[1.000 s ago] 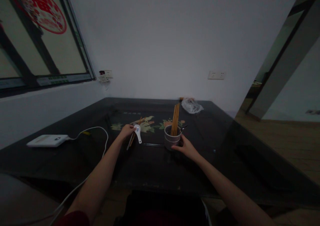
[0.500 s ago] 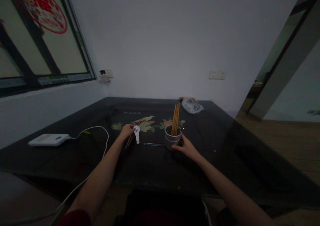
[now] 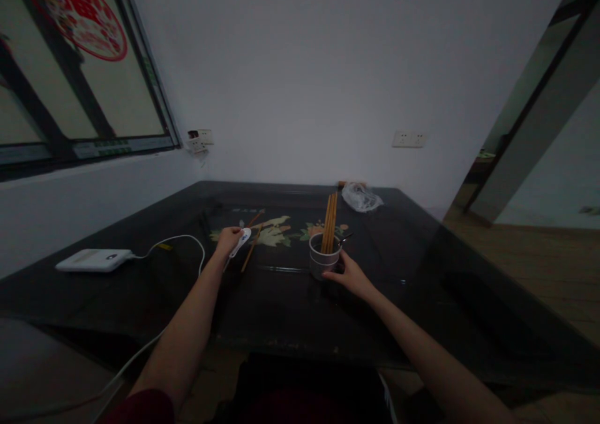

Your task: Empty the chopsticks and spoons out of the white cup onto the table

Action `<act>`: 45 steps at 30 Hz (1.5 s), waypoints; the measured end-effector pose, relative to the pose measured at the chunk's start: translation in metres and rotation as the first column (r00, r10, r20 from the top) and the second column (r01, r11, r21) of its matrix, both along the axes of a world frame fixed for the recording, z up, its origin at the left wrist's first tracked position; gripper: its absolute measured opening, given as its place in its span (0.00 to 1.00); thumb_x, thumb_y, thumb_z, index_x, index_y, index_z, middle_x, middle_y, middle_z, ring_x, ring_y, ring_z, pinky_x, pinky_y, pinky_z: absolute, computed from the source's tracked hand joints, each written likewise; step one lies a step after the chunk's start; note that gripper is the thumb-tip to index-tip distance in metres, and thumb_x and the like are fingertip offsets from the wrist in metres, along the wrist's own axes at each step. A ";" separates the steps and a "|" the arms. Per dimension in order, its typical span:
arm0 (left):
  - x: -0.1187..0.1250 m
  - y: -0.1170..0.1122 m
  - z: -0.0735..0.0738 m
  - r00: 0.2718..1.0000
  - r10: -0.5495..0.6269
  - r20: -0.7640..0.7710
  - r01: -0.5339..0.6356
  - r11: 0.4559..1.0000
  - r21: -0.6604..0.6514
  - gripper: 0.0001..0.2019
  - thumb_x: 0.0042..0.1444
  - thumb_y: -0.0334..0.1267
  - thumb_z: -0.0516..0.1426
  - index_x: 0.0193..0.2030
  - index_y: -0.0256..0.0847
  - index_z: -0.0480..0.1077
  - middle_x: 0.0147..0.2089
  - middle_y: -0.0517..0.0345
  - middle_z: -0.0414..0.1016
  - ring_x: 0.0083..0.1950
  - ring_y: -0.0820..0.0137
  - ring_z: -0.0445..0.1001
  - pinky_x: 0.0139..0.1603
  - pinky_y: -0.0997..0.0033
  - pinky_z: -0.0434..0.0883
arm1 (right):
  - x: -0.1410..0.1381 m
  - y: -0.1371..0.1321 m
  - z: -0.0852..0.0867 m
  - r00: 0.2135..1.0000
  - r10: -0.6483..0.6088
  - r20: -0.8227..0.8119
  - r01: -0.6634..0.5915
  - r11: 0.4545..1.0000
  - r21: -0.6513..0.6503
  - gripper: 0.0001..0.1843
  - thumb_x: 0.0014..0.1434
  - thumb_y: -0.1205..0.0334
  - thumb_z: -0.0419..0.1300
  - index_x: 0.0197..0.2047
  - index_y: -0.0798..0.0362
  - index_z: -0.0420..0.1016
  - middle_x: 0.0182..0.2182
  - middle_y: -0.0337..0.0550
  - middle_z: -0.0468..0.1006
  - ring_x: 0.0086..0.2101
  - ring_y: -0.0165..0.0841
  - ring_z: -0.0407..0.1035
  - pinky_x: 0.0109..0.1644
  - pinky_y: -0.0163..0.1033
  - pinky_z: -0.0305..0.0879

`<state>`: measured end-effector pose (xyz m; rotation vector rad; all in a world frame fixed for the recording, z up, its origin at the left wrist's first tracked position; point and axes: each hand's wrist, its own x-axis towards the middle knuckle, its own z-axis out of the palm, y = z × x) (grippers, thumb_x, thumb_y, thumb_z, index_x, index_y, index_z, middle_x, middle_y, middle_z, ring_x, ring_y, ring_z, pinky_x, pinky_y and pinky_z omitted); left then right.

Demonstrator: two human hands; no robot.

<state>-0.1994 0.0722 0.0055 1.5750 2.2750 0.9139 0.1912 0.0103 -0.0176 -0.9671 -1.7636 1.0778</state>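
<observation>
My left hand point(image 3: 227, 241) is closed on a white soup spoon point(image 3: 242, 241) with a small blue mark, held low over the table; its handle slants toward me. A wooden chopstick point(image 3: 252, 251) lies just right of the spoon, and another point(image 3: 255, 218) shows past my fingers. Something thin sticks out below the hand, too dim to name. My right hand point(image 3: 350, 276) grips the right side of a grey cup point(image 3: 323, 262) standing upright on the table. Several wooden chopsticks point(image 3: 330, 224) and a metal utensil handle point(image 3: 346, 237) rise from the cup.
The dark glossy table point(image 3: 281, 311) bears a printed flower pattern. A white power bank point(image 3: 95, 260) with a white cable point(image 3: 180, 237) lies at the left. A clear plastic bag point(image 3: 360, 197) sits at the back by the wall. A dark flat object point(image 3: 492, 311) lies at the right.
My left hand has moved left with the spoon, which has turned from upright to slanting. The chopsticks near it have spread apart. My right hand stays on the cup.
</observation>
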 end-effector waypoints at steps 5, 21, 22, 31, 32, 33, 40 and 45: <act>0.000 0.000 -0.003 0.998 0.004 -0.069 -0.006 1.000 -0.025 0.15 0.54 0.38 0.54 0.45 0.34 0.76 0.44 0.48 0.79 0.43 0.64 0.76 0.36 0.76 0.66 | 0.001 0.003 -0.003 1.000 -0.003 0.001 0.003 1.000 0.009 0.41 0.43 0.57 0.70 0.58 0.52 0.60 0.52 0.52 0.72 0.54 0.43 0.66 0.59 0.52 0.62; 0.023 -0.010 0.002 0.966 -0.059 -0.253 0.037 0.995 -0.093 0.17 0.53 0.36 0.55 0.49 0.34 0.73 0.48 0.44 0.76 0.50 0.60 0.73 0.46 0.71 0.67 | 0.000 0.002 -0.002 1.000 0.021 -0.014 -0.021 1.000 0.002 0.41 0.43 0.57 0.70 0.58 0.53 0.60 0.53 0.52 0.71 0.53 0.42 0.66 0.58 0.51 0.62; 0.024 -0.010 0.003 0.964 -0.062 -0.258 0.039 0.995 -0.092 0.17 0.53 0.36 0.55 0.49 0.35 0.73 0.48 0.44 0.76 0.50 0.60 0.73 0.46 0.71 0.67 | 0.000 0.003 -0.002 1.000 0.021 -0.013 -0.021 1.000 0.004 0.41 0.43 0.57 0.70 0.58 0.53 0.60 0.53 0.52 0.71 0.53 0.42 0.67 0.58 0.50 0.63; 0.019 -0.016 0.009 0.966 -0.045 -0.256 0.017 0.994 -0.108 0.17 0.53 0.36 0.54 0.49 0.37 0.73 0.48 0.45 0.76 0.47 0.61 0.74 0.41 0.72 0.67 | 0.002 0.008 -0.009 1.000 0.018 -0.015 -0.017 1.000 0.014 0.41 0.42 0.56 0.70 0.58 0.53 0.61 0.53 0.52 0.71 0.52 0.42 0.67 0.58 0.50 0.63; 0.017 -0.017 0.009 0.968 -0.025 -0.248 -0.002 0.994 -0.109 0.17 0.53 0.36 0.54 0.48 0.38 0.73 0.48 0.45 0.76 0.47 0.61 0.75 0.41 0.72 0.67 | 0.002 0.008 -0.009 1.000 0.018 -0.017 -0.018 1.000 0.010 0.40 0.42 0.56 0.70 0.58 0.53 0.61 0.53 0.52 0.71 0.52 0.42 0.68 0.58 0.50 0.63; 0.015 -0.017 0.010 0.971 -0.007 -0.240 -0.019 0.994 -0.107 0.17 0.52 0.37 0.54 0.48 0.38 0.73 0.48 0.45 0.76 0.47 0.61 0.75 0.40 0.72 0.67 | 0.002 0.008 -0.009 1.000 0.018 -0.017 -0.018 1.000 0.005 0.40 0.42 0.56 0.70 0.58 0.53 0.61 0.53 0.52 0.71 0.52 0.42 0.68 0.57 0.50 0.63; 0.009 -0.020 0.014 0.980 0.013 -0.200 -0.034 0.994 -0.104 0.16 0.52 0.37 0.53 0.47 0.40 0.73 0.49 0.47 0.76 0.49 0.59 0.74 0.41 0.71 0.67 | 0.001 0.006 -0.007 1.000 0.008 -0.012 -0.008 1.000 0.008 0.40 0.42 0.57 0.70 0.57 0.53 0.61 0.53 0.53 0.71 0.52 0.43 0.67 0.58 0.51 0.62; 0.022 -0.022 0.023 0.976 -0.048 -0.212 0.060 0.997 0.050 0.15 0.55 0.36 0.51 0.47 0.37 0.73 0.47 0.48 0.77 0.48 0.62 0.73 0.46 0.70 0.67 | 0.000 0.004 -0.006 1.000 0.004 -0.024 -0.003 1.000 0.026 0.39 0.43 0.57 0.70 0.57 0.52 0.61 0.53 0.51 0.71 0.53 0.43 0.66 0.59 0.51 0.61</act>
